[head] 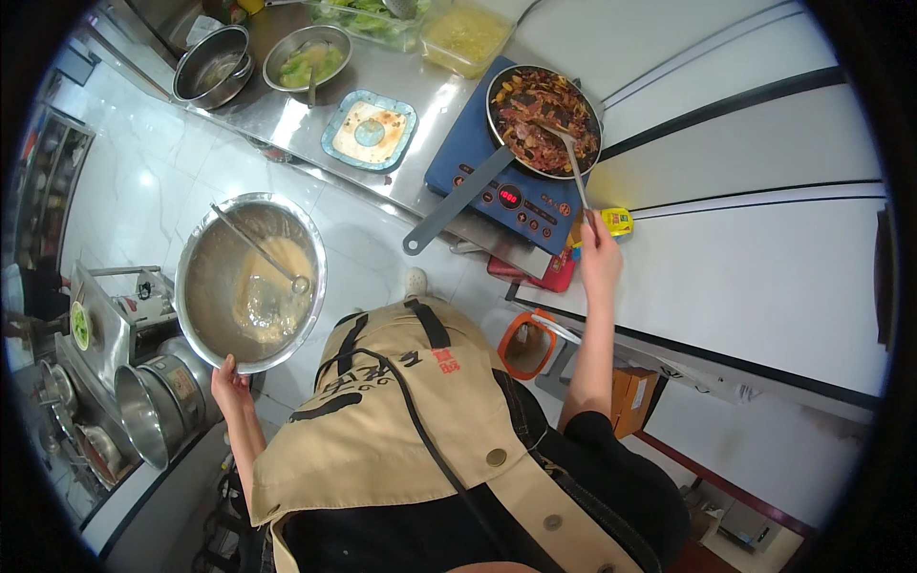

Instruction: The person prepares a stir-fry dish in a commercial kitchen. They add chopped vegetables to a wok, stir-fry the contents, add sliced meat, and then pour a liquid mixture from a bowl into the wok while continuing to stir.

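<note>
My left hand (pixel 231 385) grips the rim of a large stainless steel bowl (pixel 208 286), held out over the floor. Pale batter-like liquid (pixel 276 308) and a metal ladle (pixel 254 247) are in this bowl. My right hand (pixel 600 247) is closed around the handle of a metal spatula (pixel 575 166). The spatula's blade rests among browned, reddish chopped food (pixel 530 122) in a frying pan (pixel 489 118). That pan sits on a blue induction cooktop (pixel 458 147), its grey handle (pixel 458 200) pointing down-left past the cooktop's edge.
On the steel counter (pixel 301 129) are a stained square plate (pixel 337 132), a bowl of greens (pixel 272 68), an empty-looking pot (pixel 188 75) and plastic containers of food (pixel 466 36). An orange-rimmed bin (pixel 526 344) stands below. Steel bowls (pixel 143 422) are at the lower left.
</note>
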The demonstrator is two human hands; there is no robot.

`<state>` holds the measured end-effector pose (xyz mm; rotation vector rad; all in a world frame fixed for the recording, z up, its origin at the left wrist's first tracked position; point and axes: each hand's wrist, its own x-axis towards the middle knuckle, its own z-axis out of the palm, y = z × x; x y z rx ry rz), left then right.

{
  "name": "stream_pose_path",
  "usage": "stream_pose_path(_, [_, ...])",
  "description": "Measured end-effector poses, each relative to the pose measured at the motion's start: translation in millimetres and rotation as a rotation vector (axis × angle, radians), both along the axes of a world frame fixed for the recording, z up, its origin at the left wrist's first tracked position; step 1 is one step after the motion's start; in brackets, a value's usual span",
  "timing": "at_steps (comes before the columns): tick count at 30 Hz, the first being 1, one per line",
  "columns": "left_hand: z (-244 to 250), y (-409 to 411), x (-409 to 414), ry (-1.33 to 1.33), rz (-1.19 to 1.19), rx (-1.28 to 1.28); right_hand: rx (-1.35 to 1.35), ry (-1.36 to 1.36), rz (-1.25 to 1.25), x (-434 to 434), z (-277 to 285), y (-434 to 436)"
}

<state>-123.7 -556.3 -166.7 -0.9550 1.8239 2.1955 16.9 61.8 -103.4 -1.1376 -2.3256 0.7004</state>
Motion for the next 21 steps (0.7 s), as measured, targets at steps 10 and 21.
stream_pose_path(10, [-17, 1, -8, -0.032, 0.031, -0.028, -0.036, -0.189, 0.012, 27, 31, 3])
stream_pose_path(21, [-20, 5, -3, -0.04, 0.014, -0.038, -0.152, -0.148, -0.049, 38, 47, 16])
